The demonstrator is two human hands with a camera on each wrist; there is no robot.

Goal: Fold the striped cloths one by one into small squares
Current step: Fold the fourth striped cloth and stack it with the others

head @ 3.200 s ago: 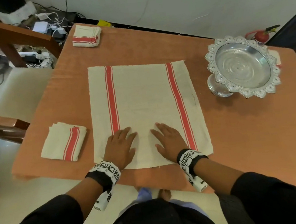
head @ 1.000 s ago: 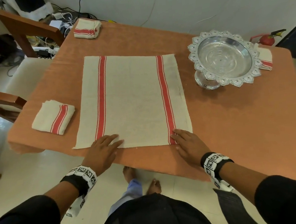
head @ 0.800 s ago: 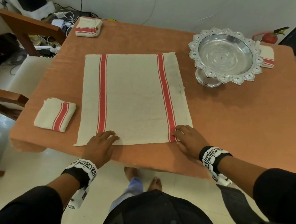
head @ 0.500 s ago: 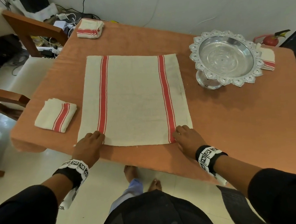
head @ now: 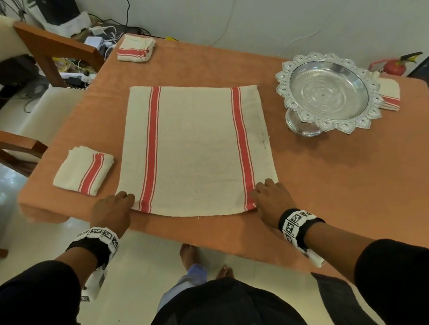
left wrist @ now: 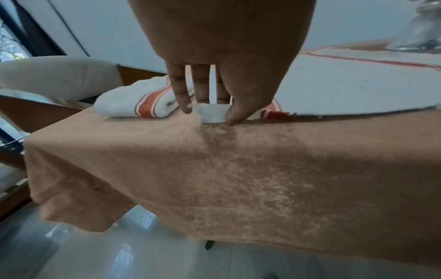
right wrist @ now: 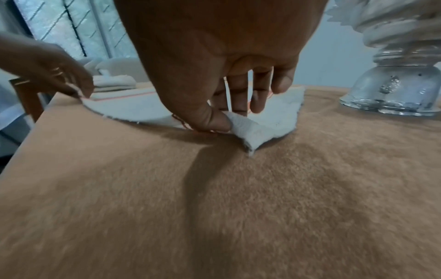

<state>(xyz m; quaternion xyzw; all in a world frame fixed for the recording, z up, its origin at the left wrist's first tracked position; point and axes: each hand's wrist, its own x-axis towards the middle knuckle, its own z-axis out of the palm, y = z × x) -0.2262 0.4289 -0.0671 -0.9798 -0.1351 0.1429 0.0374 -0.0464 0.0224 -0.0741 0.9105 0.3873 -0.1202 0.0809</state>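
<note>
With my left hand (head: 111, 213) and right hand (head: 272, 198) each pinching a near corner of the open striped cloth (head: 196, 148), spread mid-table (head: 342, 175) toward its near edge, I should lift both evenly and land them squarely on the far corners.

Soft, even indoor daylight fills all three views. In the head view, wide-angle distortion bends the counter (head: 343, 188) edges and the silver bowl (head: 329, 92) shows mild glare. In the wrist views, each grip throws a dark shadow toward the camera on the counter. Beyond the right grip a bright window (right wrist: 71, 28) glows, blurred. The palm close above each grip looks large and soft.
</note>
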